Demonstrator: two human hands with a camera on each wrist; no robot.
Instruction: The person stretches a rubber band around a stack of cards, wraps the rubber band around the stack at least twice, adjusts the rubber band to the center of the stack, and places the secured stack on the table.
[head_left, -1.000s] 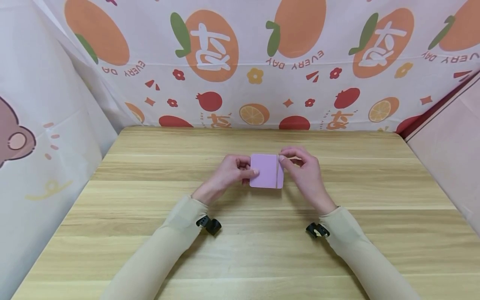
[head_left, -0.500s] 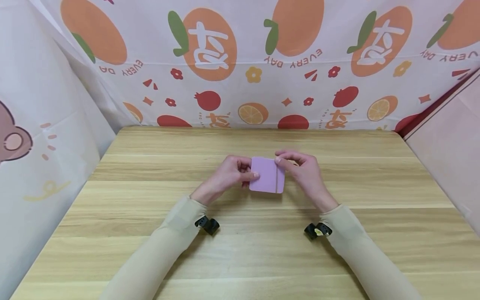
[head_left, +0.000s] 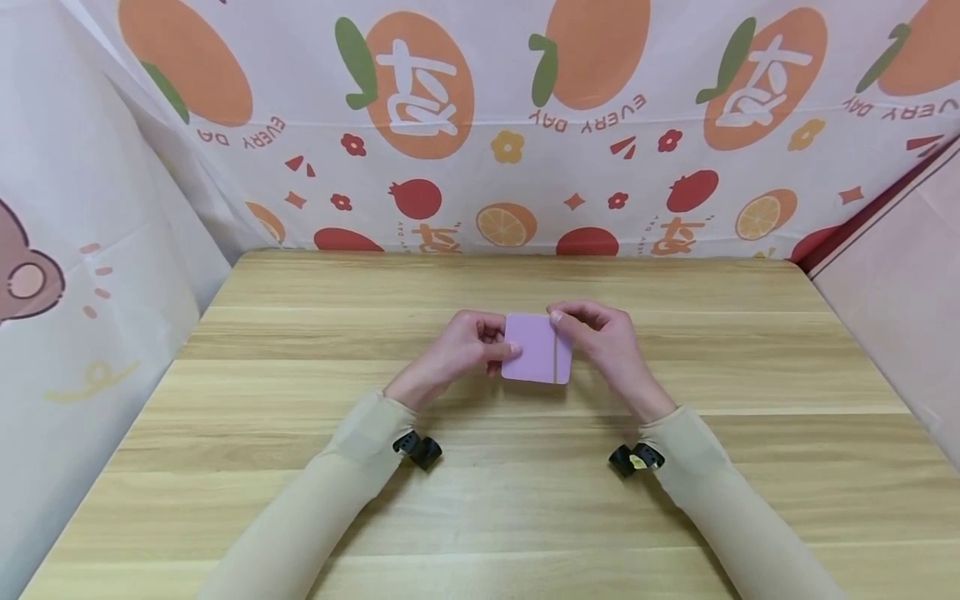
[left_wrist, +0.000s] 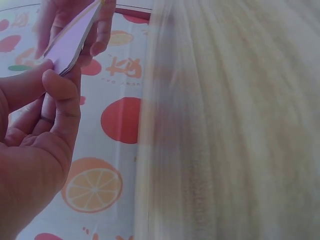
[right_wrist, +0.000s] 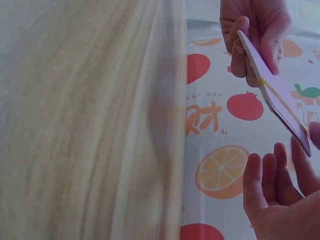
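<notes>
A thin, square lilac notebook (head_left: 531, 354) is held up above the wooden table, with a narrow tan elastic band (head_left: 555, 362) running round it near its right side. My left hand (head_left: 461, 352) pinches its left edge, thumb on the front face and the other fingers curled behind. At the top right corner, close to the band, my right hand (head_left: 609, 346) pinches with thumb and index finger. In the right wrist view the notebook (right_wrist: 272, 90) appears nearly edge-on, layered, with the band across it. The left wrist view shows the notebook (left_wrist: 72, 42) tilted between both hands.
The wooden table (head_left: 495, 500) spreads beneath both forearms. A fruit-printed cloth (head_left: 480, 100) hangs along its far edge. Pale cloths hang at the left (head_left: 97, 192) and right (head_left: 907, 275). A small black camera sits on each wrist.
The notebook has shifted slightly toward me and tilted a little since one second ago. My right thumb has moved slightly left, onto the top corner by the band. The left hand keeps its grip.
</notes>
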